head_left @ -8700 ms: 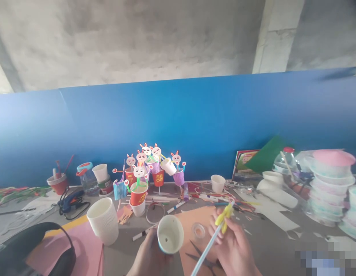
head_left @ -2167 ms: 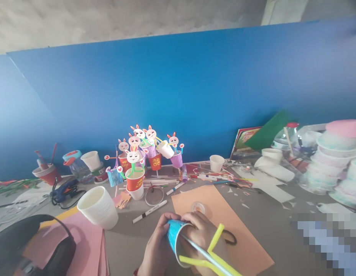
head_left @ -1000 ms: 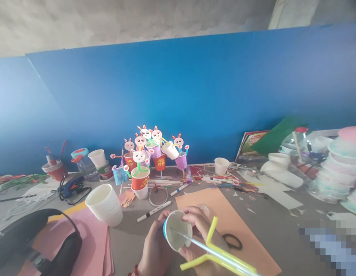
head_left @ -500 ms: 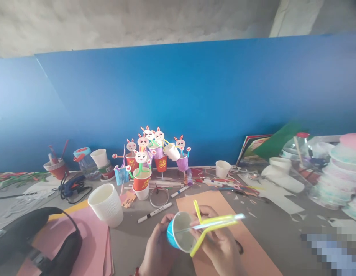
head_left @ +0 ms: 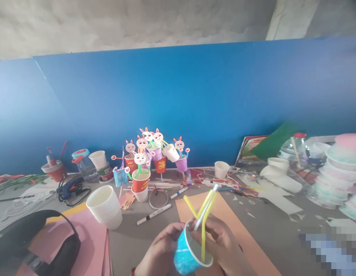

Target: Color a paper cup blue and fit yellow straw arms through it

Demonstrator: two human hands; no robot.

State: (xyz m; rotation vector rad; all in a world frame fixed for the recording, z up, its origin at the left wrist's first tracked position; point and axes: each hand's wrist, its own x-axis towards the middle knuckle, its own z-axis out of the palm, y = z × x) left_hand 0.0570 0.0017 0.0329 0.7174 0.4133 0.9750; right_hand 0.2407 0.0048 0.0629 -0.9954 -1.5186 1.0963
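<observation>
A blue-coloured paper cup, tilted with its mouth toward the upper right, is in my left hand, whose fingers wrap its far side. My right hand has its fingers closed around yellow bendy straws and a whitish straw at the cup's mouth. One yellow straw bends outward to the left; another reaches down across the opening to the rim. The lower ends inside the cup are partly hidden by my fingers. Under my hands lies an orange paper sheet.
Stacked white paper cups stand left, beside pink paper and a black headset. Several rabbit-faced cup figures stand behind, near a marker. At the right are paper scraps and stacked cups. A blue partition rises behind.
The cup has moved slightly right and down, its blue side now facing me more. The straws swung from pointing right to pointing upward, and their lower part now sits in the cup's mouth.
</observation>
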